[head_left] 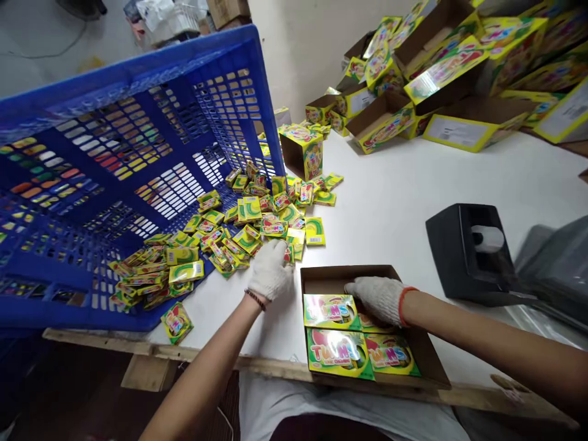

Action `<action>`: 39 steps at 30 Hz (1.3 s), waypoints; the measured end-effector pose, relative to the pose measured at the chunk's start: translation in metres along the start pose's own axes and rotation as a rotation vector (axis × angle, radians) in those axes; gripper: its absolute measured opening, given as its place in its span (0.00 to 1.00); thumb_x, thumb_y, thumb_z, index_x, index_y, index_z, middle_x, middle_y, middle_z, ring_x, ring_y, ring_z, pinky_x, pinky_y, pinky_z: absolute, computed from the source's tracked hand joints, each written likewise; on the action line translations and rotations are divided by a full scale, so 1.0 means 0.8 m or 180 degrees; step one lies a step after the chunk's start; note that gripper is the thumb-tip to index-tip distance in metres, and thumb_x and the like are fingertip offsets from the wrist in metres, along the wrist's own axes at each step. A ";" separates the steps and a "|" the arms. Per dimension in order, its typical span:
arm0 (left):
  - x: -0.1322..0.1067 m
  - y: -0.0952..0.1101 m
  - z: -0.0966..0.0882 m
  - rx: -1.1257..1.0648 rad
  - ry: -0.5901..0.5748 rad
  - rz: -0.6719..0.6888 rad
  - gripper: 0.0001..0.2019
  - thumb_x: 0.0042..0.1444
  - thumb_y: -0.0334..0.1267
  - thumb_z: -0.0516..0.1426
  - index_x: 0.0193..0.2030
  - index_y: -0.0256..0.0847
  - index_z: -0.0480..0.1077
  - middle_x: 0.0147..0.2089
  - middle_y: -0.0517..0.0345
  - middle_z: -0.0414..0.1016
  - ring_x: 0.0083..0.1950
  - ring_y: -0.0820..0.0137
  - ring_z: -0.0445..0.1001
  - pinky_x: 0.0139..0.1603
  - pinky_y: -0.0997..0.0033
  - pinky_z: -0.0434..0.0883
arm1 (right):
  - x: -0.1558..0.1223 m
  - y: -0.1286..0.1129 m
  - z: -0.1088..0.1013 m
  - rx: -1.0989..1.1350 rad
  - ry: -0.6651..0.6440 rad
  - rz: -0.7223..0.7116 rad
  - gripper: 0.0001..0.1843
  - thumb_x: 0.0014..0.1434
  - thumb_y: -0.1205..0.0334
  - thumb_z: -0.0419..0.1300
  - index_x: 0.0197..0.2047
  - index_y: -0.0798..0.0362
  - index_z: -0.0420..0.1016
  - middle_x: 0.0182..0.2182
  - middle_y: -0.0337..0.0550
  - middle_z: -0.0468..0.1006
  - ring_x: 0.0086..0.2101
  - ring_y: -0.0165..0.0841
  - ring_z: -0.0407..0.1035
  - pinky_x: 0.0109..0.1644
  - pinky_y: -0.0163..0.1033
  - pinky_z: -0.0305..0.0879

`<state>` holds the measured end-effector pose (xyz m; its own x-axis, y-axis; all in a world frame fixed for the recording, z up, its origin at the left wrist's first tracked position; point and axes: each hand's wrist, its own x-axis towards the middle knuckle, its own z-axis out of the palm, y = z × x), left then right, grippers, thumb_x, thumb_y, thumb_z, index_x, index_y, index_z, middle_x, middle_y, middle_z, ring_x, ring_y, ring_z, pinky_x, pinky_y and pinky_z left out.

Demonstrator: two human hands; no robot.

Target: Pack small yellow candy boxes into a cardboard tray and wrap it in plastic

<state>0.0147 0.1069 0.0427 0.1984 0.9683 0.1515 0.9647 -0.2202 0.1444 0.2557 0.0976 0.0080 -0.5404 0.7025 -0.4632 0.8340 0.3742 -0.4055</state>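
My left hand, in a white knit glove, reaches to the near edge of a heap of small yellow-green crayon boxes. Its fingers close at a small box partly hidden by the glove. My right hand, gloved too, is inside a shallow open carton in front of me. It is curled over a crayon box that it mostly covers; its fingertips are partly hidden. Beside it lie further flat "Twins" crayon boxes, face up in rows. Brown cardboard shows at the carton's far and right sides.
A large blue plastic crate lies tipped on its side at left, boxes spilling from it onto the white table. Empty printed cartons are piled at the back right. A black tape dispenser stands at right, beside grey plastic.
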 end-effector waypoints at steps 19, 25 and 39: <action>-0.004 -0.063 -0.021 -0.1225 0.1834 -0.1321 0.27 0.49 0.43 0.65 0.56 0.38 0.69 0.62 0.42 0.68 0.69 0.53 0.61 0.71 0.52 0.59 | 0.044 -0.072 -0.088 0.2568 0.1175 -0.0494 0.22 0.57 0.44 0.56 0.47 0.50 0.63 0.31 0.42 0.76 0.26 0.37 0.71 0.30 0.42 0.69; -0.044 -0.176 -0.035 -0.2006 0.1853 -0.2687 0.11 0.51 0.38 0.60 0.41 0.37 0.72 0.42 0.47 0.78 0.51 0.57 0.76 0.54 0.57 0.73 | 0.041 -0.065 -0.092 0.1938 0.1422 -0.0555 0.16 0.56 0.44 0.55 0.37 0.48 0.65 0.24 0.41 0.73 0.27 0.39 0.68 0.29 0.42 0.63; -0.074 -0.063 -0.005 -0.2817 0.1268 -0.2355 0.19 0.67 0.52 0.49 0.43 0.39 0.73 0.43 0.50 0.79 0.47 0.64 0.77 0.50 0.63 0.74 | 0.081 -0.157 -0.067 0.1605 0.1077 -0.0673 0.08 0.60 0.54 0.54 0.38 0.49 0.63 0.29 0.41 0.74 0.32 0.37 0.70 0.32 0.38 0.62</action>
<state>-0.0463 0.0604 0.0304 -0.5656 0.8245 0.0172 0.3404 0.2145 0.9155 0.1219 0.1287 0.0710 -0.5536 0.8277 -0.0919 0.5140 0.2528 -0.8197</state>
